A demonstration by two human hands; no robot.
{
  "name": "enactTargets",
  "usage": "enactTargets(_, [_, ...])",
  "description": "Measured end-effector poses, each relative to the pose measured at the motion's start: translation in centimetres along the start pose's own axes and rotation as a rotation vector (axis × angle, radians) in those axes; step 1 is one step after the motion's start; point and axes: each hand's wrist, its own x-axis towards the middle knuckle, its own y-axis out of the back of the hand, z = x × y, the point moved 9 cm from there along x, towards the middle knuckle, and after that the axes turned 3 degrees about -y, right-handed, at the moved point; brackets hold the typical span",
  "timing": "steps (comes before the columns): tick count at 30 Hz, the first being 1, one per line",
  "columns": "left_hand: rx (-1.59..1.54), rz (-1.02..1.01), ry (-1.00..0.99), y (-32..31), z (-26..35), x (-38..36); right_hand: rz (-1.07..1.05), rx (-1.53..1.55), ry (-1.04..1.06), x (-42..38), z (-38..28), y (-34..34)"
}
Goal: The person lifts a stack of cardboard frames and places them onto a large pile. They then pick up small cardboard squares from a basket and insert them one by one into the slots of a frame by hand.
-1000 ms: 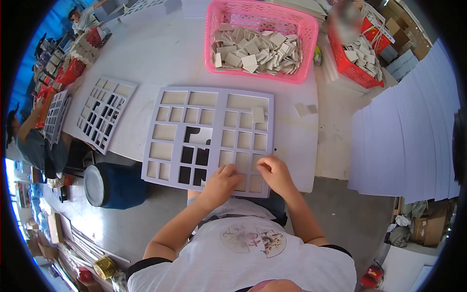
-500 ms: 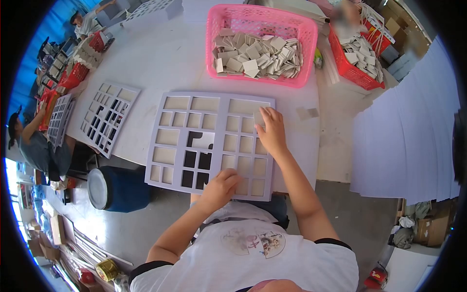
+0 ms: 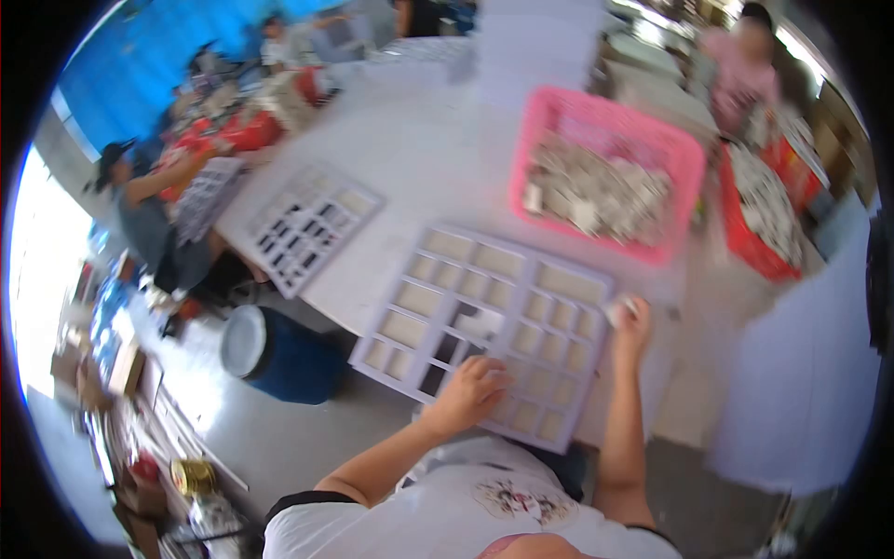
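Observation:
A pale lilac frame panel (image 3: 521, 253) with rectangular openings lies tilted on the table in front of me. Beige board fills most openings, while several near the lower middle show dark or white printed shapes. My left hand (image 3: 473, 391) rests on the panel's lower middle, fingers bent loosely over it and spread a little. Just beyond the panel's right edge, my right hand (image 3: 631, 328) pinches a small pale board piece (image 3: 615, 309), blurred by motion. Beyond the panel stands a pink plastic basket (image 3: 523, 177) with many loose beige board pieces (image 3: 605, 191).
Another frame panel (image 3: 358, 200) lies left on the white table (image 3: 419, 121). A blue barrel (image 3: 293, 359) stands below the table's left edge. A red basket (image 3: 745, 244) and stacked white sheets (image 3: 792, 373) are at right. Co-workers (image 3: 140, 200) sit at left and at the back right.
The view has swung left and blurred, so things appear shifted right and down. My right hand has moved off the panel past its right edge, board piece in fingers. My left hand stays on the panel.

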Motion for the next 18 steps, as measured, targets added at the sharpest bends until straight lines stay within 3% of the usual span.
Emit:
enactTargets(1, [0.002, 0.058, 0.030, 0.9, -1.1, 0.2, 0.112, -0.052, 0.011, -0.2, -1.9, 1.6])
enactTargets(2, [-0.008, 0.107, 0.052, 1.8, -1.8, 0.3, 0.145, -0.110, 0.041, 0.1, 0.8, 3.0])
enactTargets(4, [0.062, 0.167, 0.104, 3.5, -2.6, 0.7, 0.186, 0.088, -0.355, -0.9, 2.7, 3.9])
enactTargets(6, [0.075, 0.148, 0.132, 3.5, -3.5, 0.8, 0.167, -0.054, -0.250, -1.7, 2.2, 3.6])
enactTargets(10, [0.153, 0.045, 0.001, 1.2, -1.8, 1.0, 0.157, -0.295, -0.079, -2.3, 0.3, 2.5])
enactTargets(18, [0.181, -0.141, -0.002, -4.3, -0.7, 0.9, 0.121, -0.316, -0.052, -2.3, 0.3, 2.4])
